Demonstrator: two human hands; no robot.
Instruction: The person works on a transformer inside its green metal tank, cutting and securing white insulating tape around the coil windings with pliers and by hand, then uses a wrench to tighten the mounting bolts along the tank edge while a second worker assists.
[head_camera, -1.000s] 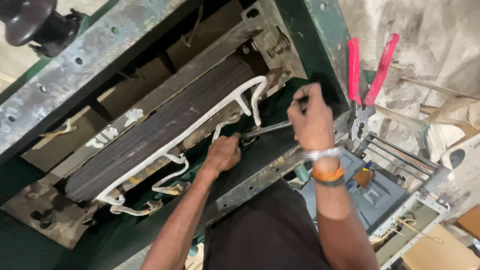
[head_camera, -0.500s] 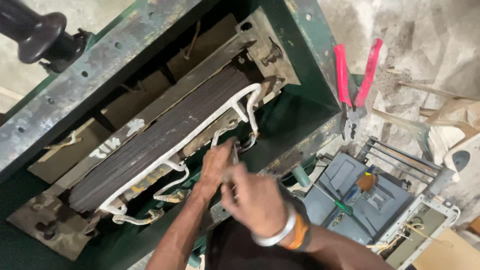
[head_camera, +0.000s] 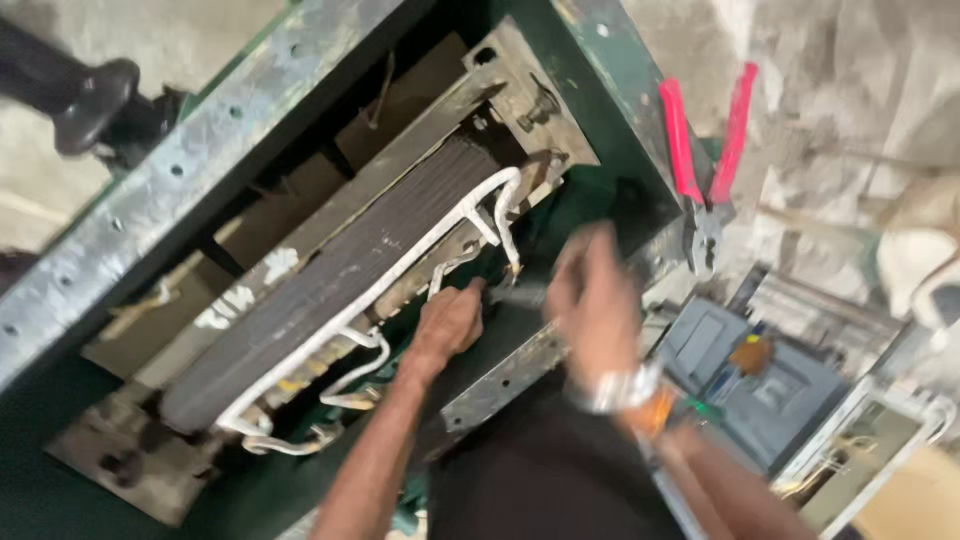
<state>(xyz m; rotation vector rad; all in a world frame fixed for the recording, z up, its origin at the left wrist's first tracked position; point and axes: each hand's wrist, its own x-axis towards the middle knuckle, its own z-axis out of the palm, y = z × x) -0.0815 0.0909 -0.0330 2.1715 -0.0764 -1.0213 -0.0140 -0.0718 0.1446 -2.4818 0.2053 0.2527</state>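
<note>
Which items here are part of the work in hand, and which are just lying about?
In hand: left hand, blurred right hand, dark laminated metal core, white sleeved wires, green metal housing.
Lying about: red-handled pliers, grey switch box.

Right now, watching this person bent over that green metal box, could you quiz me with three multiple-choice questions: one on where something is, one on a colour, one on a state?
1. Where do the pliers lie?
A. on the green housing's rim
B. in the left hand
C. on the grey box

2. What colour are the pliers' handles?
A. blue
B. red-pink
C. yellow

3. How does the right hand look?
A. sharp and flat on the floor
B. blurred, raised above the housing
C. out of view

Answers: 1 A, they rest on the rim's right edge; 2 B, both handles are red-pink; 3 B, it is smeared beside the left hand.
</note>
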